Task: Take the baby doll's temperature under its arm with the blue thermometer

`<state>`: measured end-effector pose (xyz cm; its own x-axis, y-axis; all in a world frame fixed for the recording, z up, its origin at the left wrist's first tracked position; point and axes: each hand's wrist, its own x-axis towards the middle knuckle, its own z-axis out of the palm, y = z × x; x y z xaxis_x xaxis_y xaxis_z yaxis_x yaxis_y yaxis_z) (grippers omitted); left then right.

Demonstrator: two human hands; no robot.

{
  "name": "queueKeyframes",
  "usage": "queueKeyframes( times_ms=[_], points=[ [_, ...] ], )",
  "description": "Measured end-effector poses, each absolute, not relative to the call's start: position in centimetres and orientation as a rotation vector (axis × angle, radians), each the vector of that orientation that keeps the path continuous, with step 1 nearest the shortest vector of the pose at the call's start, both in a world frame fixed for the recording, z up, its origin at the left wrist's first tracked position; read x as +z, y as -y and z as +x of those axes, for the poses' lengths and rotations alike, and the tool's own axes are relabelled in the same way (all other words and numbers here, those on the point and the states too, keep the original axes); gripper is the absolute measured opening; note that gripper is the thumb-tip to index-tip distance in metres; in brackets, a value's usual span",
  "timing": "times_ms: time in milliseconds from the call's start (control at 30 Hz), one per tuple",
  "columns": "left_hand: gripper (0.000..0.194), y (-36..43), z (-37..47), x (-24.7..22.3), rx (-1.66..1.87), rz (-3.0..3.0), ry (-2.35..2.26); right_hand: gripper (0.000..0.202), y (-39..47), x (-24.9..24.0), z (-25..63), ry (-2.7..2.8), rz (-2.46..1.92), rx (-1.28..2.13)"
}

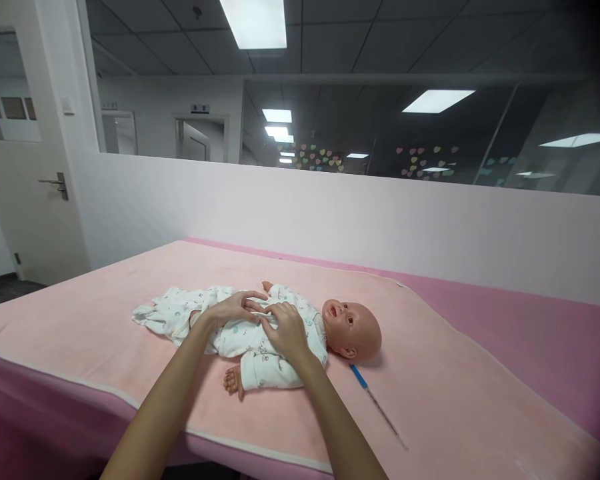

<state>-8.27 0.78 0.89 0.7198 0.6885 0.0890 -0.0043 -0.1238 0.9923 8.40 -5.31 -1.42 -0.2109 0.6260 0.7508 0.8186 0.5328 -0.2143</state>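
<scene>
A baby doll (353, 329) lies on its back on the pink bed, its head to the right and its legs to the left. It wears white printed clothes (275, 371). Over the doll's belly, my left hand (237, 309) is bent with its fingertips pinched on the shirt front. My right hand (286, 328) meets it from the right, fingers closed on the same cloth; the fingertips of both hands nearly touch. Beside the doll's head, toward me, lies a thin stick with a blue end (359, 377).
The padded bed has a light pink cover (455, 400) with a white-trimmed edge near me. Behind it stands a white wall (330, 213) with a wide window above. A door (27, 160) with a metal handle is at the far left.
</scene>
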Motion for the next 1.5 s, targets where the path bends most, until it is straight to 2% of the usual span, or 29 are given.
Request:
queueKeyframes(
  times_ms=[367, 600, 1100, 1500],
  points=[
    [0.062, -1.04, -8.12, 0.46, 0.663, 1.589, -0.613, 0.011, 5.41, -1.21, 8.30, 1.930, -1.194, -0.251],
    [0.046, -0.40, -8.00, 1.04, 0.656, 1.698, -0.663, 0.013, 5.44, -1.17, 8.22, 1.925, -1.204, -0.246],
    [0.054, -0.54, -8.09, 0.87, 0.636, 1.564, -0.615, 0.020, 5.52, -1.18, 8.20, 1.922, -1.266, -0.254],
    [0.052, -0.51, -7.99, 0.95, 0.634, 1.567, -0.602, 0.018, 5.52, -1.16, 8.11, 1.916, -1.246, -0.265]
  ],
)
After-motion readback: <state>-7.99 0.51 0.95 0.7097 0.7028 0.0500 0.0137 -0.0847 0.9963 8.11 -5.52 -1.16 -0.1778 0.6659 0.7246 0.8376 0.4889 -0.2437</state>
